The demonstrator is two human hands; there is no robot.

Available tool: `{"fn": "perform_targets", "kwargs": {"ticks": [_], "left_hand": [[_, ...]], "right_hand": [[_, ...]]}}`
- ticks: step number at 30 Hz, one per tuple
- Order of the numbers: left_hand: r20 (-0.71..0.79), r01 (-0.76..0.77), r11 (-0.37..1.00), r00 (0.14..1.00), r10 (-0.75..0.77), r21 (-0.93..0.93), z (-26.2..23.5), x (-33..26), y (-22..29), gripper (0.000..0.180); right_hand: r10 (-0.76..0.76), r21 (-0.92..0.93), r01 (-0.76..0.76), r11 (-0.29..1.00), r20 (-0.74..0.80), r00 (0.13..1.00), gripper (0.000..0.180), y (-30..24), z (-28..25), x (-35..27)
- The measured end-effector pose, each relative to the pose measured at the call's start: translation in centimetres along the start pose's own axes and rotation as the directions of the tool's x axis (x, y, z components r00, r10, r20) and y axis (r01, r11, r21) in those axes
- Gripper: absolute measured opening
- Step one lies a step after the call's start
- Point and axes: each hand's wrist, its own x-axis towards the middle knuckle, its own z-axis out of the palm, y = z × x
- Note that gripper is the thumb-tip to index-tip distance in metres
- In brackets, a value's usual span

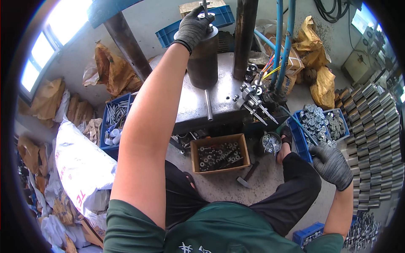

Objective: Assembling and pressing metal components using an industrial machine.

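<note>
Workshop, concrete floor (217, 186). Right hand (333, 166), gloved, fingers curled at near end of blue-green lever (300, 127), beside blue bin (302, 145); can't tell if gripping. Hammer (247, 177) on floor, cardboard box (221, 168) behind it. Counter (190, 105) beyond carries steel cylinder (202, 67). Left hand (194, 29), gloved, above cylinder: fingers nearly closed, grasping upright metal shaft (205, 6).

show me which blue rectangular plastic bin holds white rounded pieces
The blue bin left of the metal table, with slim metal rods beside the white pieces; bins nearest the grey-gloved right hand hold metal parts.
</note>
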Motion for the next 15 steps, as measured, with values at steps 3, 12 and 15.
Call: {"fn": "perform_targets", "kwargs": {"ticks": [3,12,15], "left_hand": [[0.050,0.073,0.992,0.996,-0.068,-0.100,0.5,-0.4,0.8,0.061],[0.303,-0.642,0.145,0.533,0.790,0.752,0.3,0.7,-1.7,0.015],[0.240,-0.631,0.233,0.571,0.785,0.740,0.3,0.6,-1.8,0.015]], "right_hand": [[0.035,-0.059,-0.023,0.998,0.212,0.977,0.030,0.7,0.4,-0.2],[-0.295,-0.185,0.240,0.953,-0.749,0.593,0.031,1.6,-5.1,10.1],[-0.266,-0.173,0.211,0.962,-0.766,0.586,0.035,1.9,-8.2,15.0]]}}
